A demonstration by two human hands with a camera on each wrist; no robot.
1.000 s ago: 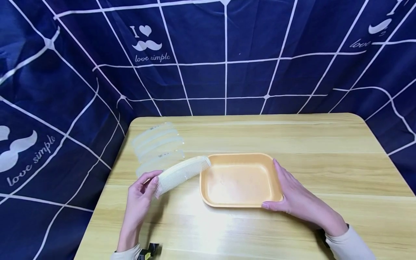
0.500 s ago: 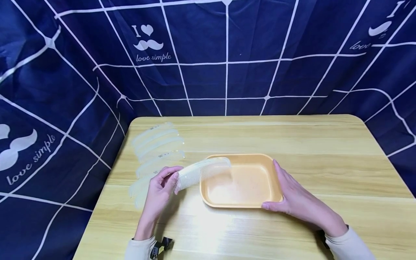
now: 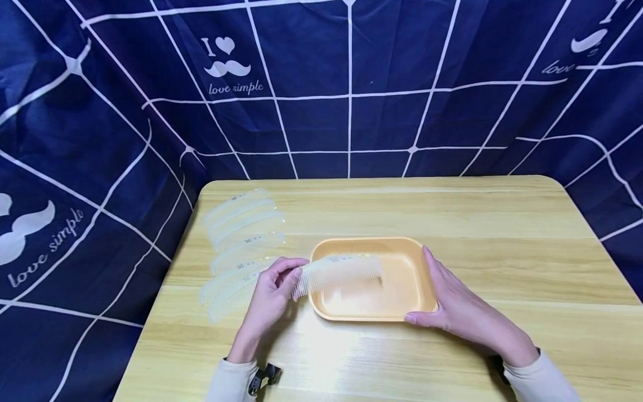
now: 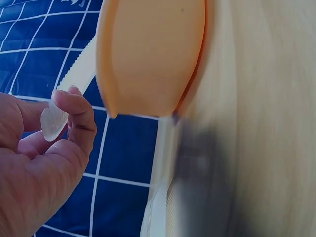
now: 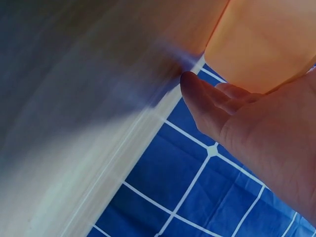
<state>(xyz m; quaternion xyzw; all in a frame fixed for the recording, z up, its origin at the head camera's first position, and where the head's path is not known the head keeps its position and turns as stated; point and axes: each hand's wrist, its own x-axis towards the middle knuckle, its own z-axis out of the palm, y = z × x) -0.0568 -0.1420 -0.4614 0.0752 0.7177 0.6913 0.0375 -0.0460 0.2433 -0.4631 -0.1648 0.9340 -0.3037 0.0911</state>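
My left hand (image 3: 271, 293) pinches one end of a pale, see-through comb (image 3: 346, 269) between thumb and fingers. The comb's far end reaches over the left rim of an orange plastic box (image 3: 402, 298), teeth facing down toward me. In the left wrist view, the comb (image 4: 81, 71) slants up behind the box wall (image 4: 153, 59). My right hand (image 3: 459, 310) holds the box by its right end, thumb at the front corner and fingers along the side. Nothing else shows inside the box. The right wrist view has the right hand (image 5: 261, 128) beneath the box's outer wall (image 5: 266, 44).
Several more clear combs lie in a loose column on the table's left, the back ones (image 3: 241, 209) overlapping and the front ones (image 3: 228, 304) beside my left wrist. The wood-grain table (image 3: 502, 234) is bordered by a blue cloth (image 3: 382, 123) with white lines.
My left hand has moved right with the comb, bringing its far end from the box's left rim to well over the inside. My right hand and the box have stayed in place.
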